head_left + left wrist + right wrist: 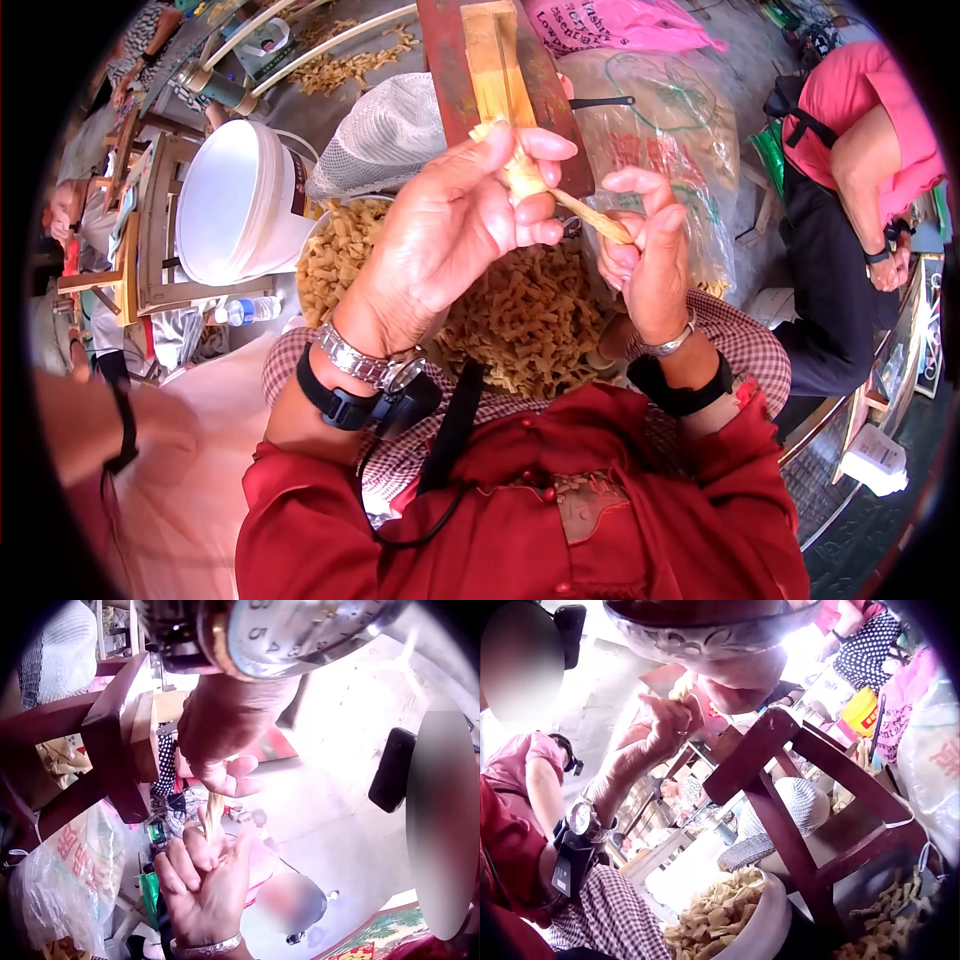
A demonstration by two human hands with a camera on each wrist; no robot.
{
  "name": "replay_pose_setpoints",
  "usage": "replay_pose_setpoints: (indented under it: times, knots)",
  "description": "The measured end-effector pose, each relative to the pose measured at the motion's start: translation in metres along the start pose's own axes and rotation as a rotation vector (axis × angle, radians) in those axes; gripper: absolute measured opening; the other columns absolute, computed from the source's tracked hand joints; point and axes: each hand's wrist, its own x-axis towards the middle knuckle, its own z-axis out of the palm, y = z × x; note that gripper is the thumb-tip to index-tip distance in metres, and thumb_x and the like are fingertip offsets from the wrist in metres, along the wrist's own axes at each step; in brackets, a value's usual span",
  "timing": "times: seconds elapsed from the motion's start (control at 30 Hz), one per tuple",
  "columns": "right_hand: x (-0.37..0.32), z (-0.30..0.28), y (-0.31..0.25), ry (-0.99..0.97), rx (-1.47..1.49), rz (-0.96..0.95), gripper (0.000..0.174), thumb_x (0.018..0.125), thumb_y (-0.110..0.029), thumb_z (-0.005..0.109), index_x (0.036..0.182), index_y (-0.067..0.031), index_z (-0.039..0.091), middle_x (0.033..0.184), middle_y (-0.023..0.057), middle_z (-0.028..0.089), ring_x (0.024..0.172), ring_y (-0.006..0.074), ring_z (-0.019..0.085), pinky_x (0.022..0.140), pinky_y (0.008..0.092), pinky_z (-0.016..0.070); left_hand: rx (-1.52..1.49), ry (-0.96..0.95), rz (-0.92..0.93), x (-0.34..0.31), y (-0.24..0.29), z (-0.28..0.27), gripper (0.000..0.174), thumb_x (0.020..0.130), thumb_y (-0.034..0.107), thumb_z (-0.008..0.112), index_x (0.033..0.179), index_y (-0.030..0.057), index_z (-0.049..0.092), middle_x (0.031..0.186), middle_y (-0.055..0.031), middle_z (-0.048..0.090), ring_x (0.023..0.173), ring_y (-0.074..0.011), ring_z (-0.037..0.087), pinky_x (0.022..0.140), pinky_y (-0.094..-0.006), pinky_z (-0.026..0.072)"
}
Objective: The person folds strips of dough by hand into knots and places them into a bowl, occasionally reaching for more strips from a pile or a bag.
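In the head view my left hand [430, 225] holds a bundled pale yellow strip [523, 178] between thumb and fingers. A narrow twisted tail [590, 216] of the strip runs right to my right hand [645, 255], which pinches its end between thumb and fingers. The left wrist view shows the tail [214, 812] stretched between the two hands. Below them lie many small knotted yellow-brown pieces [520, 330], with more heaped in a white tub [776, 919] in the right wrist view.
Just beyond my hands stands a dark red wooden bench [447, 70] with yellow strips [497, 60] on top. A white bucket [225, 205] and a mesh sack [385, 135] are at left. Clear plastic bags [660, 130] lie right. A person in pink [875, 120] sits at far right.
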Motion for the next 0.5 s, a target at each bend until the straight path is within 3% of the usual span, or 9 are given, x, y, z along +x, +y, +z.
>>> replay_pose_setpoints:
  times: [0.13,0.23,0.27,0.33,0.4,0.5]
  knots:
    - [0.003,0.001,0.008,-0.039,0.015,-0.004,0.068,0.088,-0.068,0.022,0.118,-0.0091,0.039,0.058,-0.0062,0.032,0.045,0.0035,0.029,0.042,0.0190,0.0272,0.218,0.149,0.024,-0.002,0.000,0.011,0.041,0.095,0.036,0.047,0.109,-0.0018,0.056,0.088,-0.0027,0.055,0.067,-0.0090,0.054,0.061,-0.0264,0.0497]
    - [0.005,0.001,0.008,-0.077,-0.009,0.020,0.071,0.087,-0.069,0.022,0.120,-0.0089,0.038,0.060,-0.0047,0.035,0.048,0.0047,0.033,0.046,0.0201,0.0329,0.575,0.220,-0.012,-0.004,-0.001,0.013,0.049,0.096,0.040,0.043,0.115,-0.0033,0.053,0.081,-0.0031,0.053,0.058,-0.0079,0.047,0.053,-0.0229,0.0464]
    - [0.006,0.001,0.007,-0.096,0.019,0.014,0.068,0.089,-0.066,0.022,0.120,-0.0079,0.038,0.061,-0.0040,0.035,0.049,0.0049,0.034,0.047,0.0198,0.0339,0.579,0.278,0.045,-0.001,-0.006,0.014,0.043,0.095,0.037,0.048,0.109,-0.0024,0.057,0.071,-0.0014,0.054,0.048,-0.0058,0.044,0.044,-0.0188,0.0398]
    - [0.007,0.003,0.006,-0.130,0.079,-0.001,0.062,0.093,-0.060,0.023,0.119,-0.0058,0.037,0.063,-0.0025,0.036,0.051,0.0052,0.036,0.048,0.0192,0.0359,0.680,0.290,0.027,-0.001,-0.005,0.015,0.038,0.094,0.033,0.051,0.105,-0.0017,0.060,0.069,-0.0011,0.054,0.047,-0.0046,0.042,0.042,-0.0181,0.0365]
    - [0.008,0.002,0.005,-0.153,0.053,0.003,0.066,0.091,-0.063,0.022,0.120,-0.0053,0.037,0.064,-0.0010,0.039,0.051,0.0064,0.038,0.049,0.0199,0.0372,0.678,0.315,0.019,0.000,-0.005,0.015,0.028,0.092,0.027,0.056,0.097,-0.0003,0.062,0.065,-0.0001,0.055,0.042,-0.0029,0.038,0.038,-0.0175,0.0297]
    - [0.011,0.001,0.004,-0.192,0.017,0.008,0.072,0.089,-0.067,0.021,0.121,-0.0049,0.036,0.066,0.0014,0.045,0.053,0.0081,0.043,0.051,0.0205,0.0383,0.735,0.303,0.036,0.000,-0.002,0.015,0.027,0.092,0.027,0.056,0.094,0.0008,0.062,0.061,0.0008,0.052,0.041,-0.0021,0.036,0.038,-0.0176,0.0279]
